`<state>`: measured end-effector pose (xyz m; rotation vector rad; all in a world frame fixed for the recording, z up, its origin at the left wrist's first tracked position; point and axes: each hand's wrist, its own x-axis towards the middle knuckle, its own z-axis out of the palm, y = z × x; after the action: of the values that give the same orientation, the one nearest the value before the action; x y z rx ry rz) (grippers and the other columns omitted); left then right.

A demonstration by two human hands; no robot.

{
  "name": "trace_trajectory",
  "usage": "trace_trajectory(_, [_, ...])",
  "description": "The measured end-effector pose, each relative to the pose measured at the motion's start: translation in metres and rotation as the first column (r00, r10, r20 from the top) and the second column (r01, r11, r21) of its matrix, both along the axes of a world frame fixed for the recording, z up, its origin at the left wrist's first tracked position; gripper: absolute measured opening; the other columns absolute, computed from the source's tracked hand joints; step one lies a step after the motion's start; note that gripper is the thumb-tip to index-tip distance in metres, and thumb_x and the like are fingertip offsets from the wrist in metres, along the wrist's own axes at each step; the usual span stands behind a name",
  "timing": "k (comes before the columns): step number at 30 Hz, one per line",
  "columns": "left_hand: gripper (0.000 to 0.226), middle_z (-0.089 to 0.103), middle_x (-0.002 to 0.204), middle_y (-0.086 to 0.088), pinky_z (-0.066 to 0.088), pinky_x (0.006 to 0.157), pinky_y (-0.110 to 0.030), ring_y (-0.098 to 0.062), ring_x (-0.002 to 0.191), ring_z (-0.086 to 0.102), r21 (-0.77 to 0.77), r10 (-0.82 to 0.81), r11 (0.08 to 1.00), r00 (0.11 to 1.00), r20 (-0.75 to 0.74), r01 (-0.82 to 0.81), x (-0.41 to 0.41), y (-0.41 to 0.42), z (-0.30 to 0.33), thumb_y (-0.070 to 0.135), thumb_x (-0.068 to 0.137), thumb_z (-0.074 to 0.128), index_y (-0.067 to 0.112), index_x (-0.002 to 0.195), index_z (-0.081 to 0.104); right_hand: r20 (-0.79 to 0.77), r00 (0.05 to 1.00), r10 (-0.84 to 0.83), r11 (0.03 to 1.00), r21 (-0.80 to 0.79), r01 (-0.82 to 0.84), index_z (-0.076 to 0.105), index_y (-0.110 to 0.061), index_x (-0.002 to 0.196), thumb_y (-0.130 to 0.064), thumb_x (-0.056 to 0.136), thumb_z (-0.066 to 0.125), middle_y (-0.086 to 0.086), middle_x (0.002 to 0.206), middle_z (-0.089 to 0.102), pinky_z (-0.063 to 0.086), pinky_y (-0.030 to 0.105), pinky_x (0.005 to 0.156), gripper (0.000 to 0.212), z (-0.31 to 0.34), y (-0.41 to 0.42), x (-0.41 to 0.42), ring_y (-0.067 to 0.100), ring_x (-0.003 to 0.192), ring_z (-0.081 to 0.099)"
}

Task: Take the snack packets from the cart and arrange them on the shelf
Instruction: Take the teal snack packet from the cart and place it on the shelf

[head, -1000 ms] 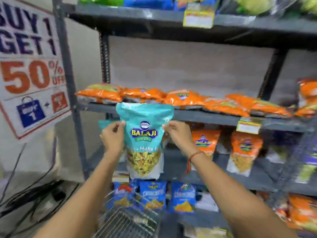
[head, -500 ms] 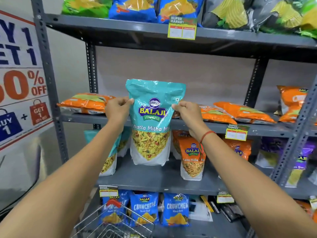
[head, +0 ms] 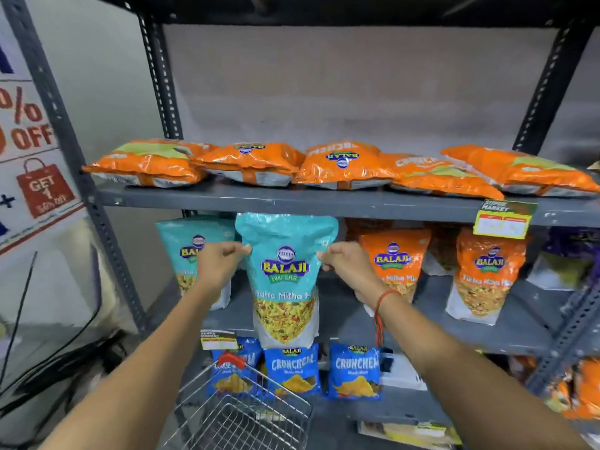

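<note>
I hold a teal Balaji snack packet [head: 285, 277] upright in front of the middle shelf [head: 341, 316]. My left hand [head: 219, 263] pinches its left edge and my right hand [head: 345, 266] pinches its right edge. The packet's bottom hangs below the shelf's front edge. Another teal packet [head: 191, 251] stands on that shelf just left, partly behind my left hand. Orange Balaji packets [head: 394, 261] stand to the right. The wire cart [head: 240, 417] is low in the view, between my forearms.
Orange packets [head: 341, 164] lie flat on the upper shelf [head: 292, 201]. Blue Crunchem packets [head: 354, 371] stand on the lower shelf. A yellow price tag [head: 501, 222] hangs at right. A grey upright post [head: 65, 131] and an offer poster [head: 29, 151] are at left, with black cables [head: 48, 368] on the floor.
The teal packet has moved forward and down towards the middle shelf, both hands still gripping it. My view has closed in on the shelf and tilted lower.
</note>
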<state>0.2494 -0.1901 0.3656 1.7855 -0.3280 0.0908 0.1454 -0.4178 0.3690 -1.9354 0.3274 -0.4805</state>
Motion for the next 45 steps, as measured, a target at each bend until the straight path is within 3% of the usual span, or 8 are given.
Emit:
trace_trajectory(3, [0.021,0.065,0.074,-0.01,0.049,0.076,-0.037,-0.019,0.074,0.057,0.075,-0.013,0.997,1.0,-0.021,0.015,0.02,-0.013,-0.036,0.019,0.084,0.067,0.001,0.073,0.07,-0.04,0.999,-0.008,1.0,-0.008,0.007,0.06,-0.014,0.051,-0.019,0.084,0.067,0.003,0.059,0.063,0.04,0.027,0.059,0.034,-0.031,-0.013,0.019,0.011,0.056,0.051])
trace_trajectory(7, [0.023,0.059,0.051,-0.009,0.041,0.055,-0.033,-0.01,0.051,0.044,0.135,0.064,0.989,0.998,0.022,-0.067,0.044,-0.042,-0.063,0.025,0.083,0.068,0.003,0.075,0.073,-0.066,0.998,-0.014,0.995,-0.097,0.007,0.062,-0.001,0.056,-0.02,0.083,0.064,0.019,0.065,0.066,0.044,0.036,0.064,0.033,-0.055,-0.038,0.044,0.023,0.06,0.054])
trace_trajectory(15, [0.015,0.073,0.083,0.003,0.049,0.072,-0.03,-0.009,0.075,0.062,0.094,0.137,0.986,0.99,0.024,-0.139,0.086,-0.095,-0.086,0.025,0.08,0.07,0.013,0.086,0.078,-0.043,0.995,-0.094,0.991,-0.098,0.09,0.062,-0.003,0.063,-0.029,0.083,0.062,0.017,0.067,0.068,0.051,0.041,0.064,0.033,-0.086,-0.083,0.086,0.026,0.062,0.061])
trace_trajectory(18, [0.017,0.073,0.086,0.002,0.047,0.067,-0.023,0.001,0.07,0.059,0.062,0.157,0.985,0.987,0.028,-0.158,0.094,-0.107,-0.091,0.025,0.079,0.071,0.012,0.088,0.077,-0.045,0.995,-0.085,0.995,-0.053,0.082,0.067,-0.003,0.071,-0.028,0.085,0.063,0.013,0.071,0.072,0.051,0.037,0.064,0.029,-0.092,-0.092,0.094,0.025,0.066,0.066])
trace_trajectory(25, [0.02,0.075,0.1,-0.01,0.053,0.092,-0.048,-0.026,0.1,0.068,-0.03,-0.019,0.999,0.997,-0.068,0.017,0.1,-0.117,-0.102,0.023,0.084,0.066,0.011,0.099,0.073,-0.035,0.998,0.055,0.959,0.282,-0.043,0.068,-0.029,0.082,-0.03,0.086,0.068,-0.018,0.081,0.074,0.046,0.003,0.054,0.004,-0.11,-0.099,0.089,-0.006,0.075,0.067])
trace_trajectory(31, [0.073,0.065,0.122,-0.002,0.05,0.098,-0.043,-0.019,0.113,0.06,-0.078,-0.189,0.981,0.947,-0.26,0.175,0.078,-0.111,-0.133,0.035,0.06,0.084,0.019,0.125,0.056,-0.276,0.927,0.255,0.927,0.341,-0.153,0.025,-0.019,0.145,-0.019,0.074,0.081,-0.002,0.134,0.042,0.045,0.024,0.09,0.091,-0.162,-0.095,0.086,0.017,0.12,0.048])
trace_trajectory(39, [0.064,0.059,0.111,0.001,0.045,0.089,-0.024,-0.019,0.111,0.055,0.074,-0.093,0.989,0.932,-0.351,0.127,0.062,-0.106,-0.186,0.024,0.068,0.081,0.015,0.124,0.051,-0.294,0.924,0.246,0.919,0.373,-0.126,0.046,-0.025,0.122,-0.019,0.072,0.081,0.0,0.128,0.061,0.051,0.033,0.099,0.062,-0.214,-0.07,0.097,0.015,0.118,0.058])
trace_trajectory(45, [0.059,0.064,0.113,-0.01,0.05,0.098,-0.042,-0.025,0.108,0.06,0.088,-0.067,0.991,0.936,-0.345,0.103,0.062,-0.098,-0.189,0.023,0.073,0.078,0.015,0.124,0.05,-0.281,0.929,0.239,0.925,0.356,-0.131,0.046,-0.026,0.122,-0.02,0.074,0.079,0.0,0.127,0.062,0.05,0.042,0.103,0.059,-0.217,-0.058,0.105,0.017,0.119,0.057])
